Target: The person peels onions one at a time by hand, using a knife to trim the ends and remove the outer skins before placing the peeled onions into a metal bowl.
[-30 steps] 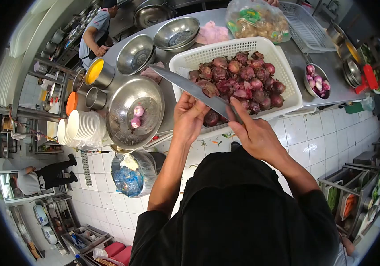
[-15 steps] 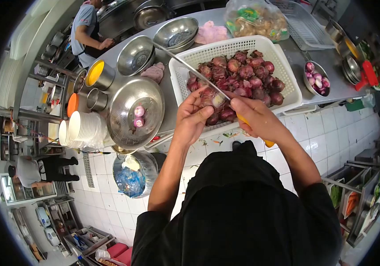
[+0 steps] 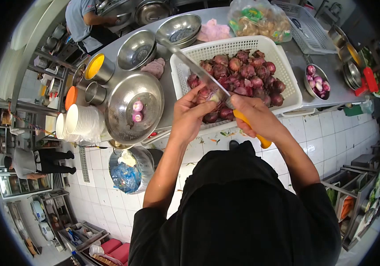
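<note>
My left hand (image 3: 189, 114) is closed around a red onion (image 3: 206, 95), thumb and fingers on either side of it, over the near edge of a white plastic crate (image 3: 288, 73). A long knife (image 3: 253, 127) with a yellow handle is gripped in my right hand (image 3: 261, 116). Its blade crosses the held onion and points away to the upper left. Unpeeled red onions (image 3: 247, 71) fill the crate behind my hands. Left of it, a wide perforated steel bowl (image 3: 148, 91) holds two peeled onions (image 3: 137, 111).
A small steel pan with peeled onions (image 3: 317, 83) stands right of the crate. Steel bowls (image 3: 136, 48), pink cloths (image 3: 214, 31) and a plastic bag (image 3: 261, 22) are behind. A lined bin (image 3: 143, 168) stands below left. Another person (image 3: 83, 22) works at the back left.
The knife has turned, so more of its blade face and yellow handle show against the onion. The view has shifted slightly. The person at the back has moved an arm and now has a pan.
</note>
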Demonstrator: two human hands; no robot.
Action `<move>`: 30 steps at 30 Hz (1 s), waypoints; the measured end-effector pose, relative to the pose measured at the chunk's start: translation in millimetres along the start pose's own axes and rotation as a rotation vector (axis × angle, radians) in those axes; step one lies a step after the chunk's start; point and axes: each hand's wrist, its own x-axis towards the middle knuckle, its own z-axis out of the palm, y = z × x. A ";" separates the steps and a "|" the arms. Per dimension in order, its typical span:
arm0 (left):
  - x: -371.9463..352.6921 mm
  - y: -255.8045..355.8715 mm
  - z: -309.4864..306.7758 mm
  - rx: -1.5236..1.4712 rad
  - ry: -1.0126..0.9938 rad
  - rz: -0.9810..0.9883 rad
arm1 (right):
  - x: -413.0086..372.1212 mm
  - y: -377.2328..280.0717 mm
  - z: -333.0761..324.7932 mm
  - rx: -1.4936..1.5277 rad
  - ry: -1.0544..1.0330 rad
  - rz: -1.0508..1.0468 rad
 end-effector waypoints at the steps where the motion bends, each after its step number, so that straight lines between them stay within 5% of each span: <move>1: -1.7 2.3 -2.2 -0.018 -0.021 -0.016 | -1.8 -2.5 -2.7 0.063 -0.042 0.092; 7: -9.3 8.3 -16.7 -0.071 -0.137 -0.043 | 6.0 -2.3 -18.7 0.247 0.014 0.150; 11: -5.9 11.6 -5.2 -0.160 -0.162 -0.058 | 14.5 0.5 -29.1 0.210 -0.062 0.138; 23: 11.9 3.0 -11.7 -0.581 -0.141 -0.140 | 21.1 7.9 -34.2 0.158 0.134 0.139; 30: 25.9 -12.8 -15.0 -0.353 -0.002 -0.078 | 18.1 9.7 -35.4 0.114 0.175 0.142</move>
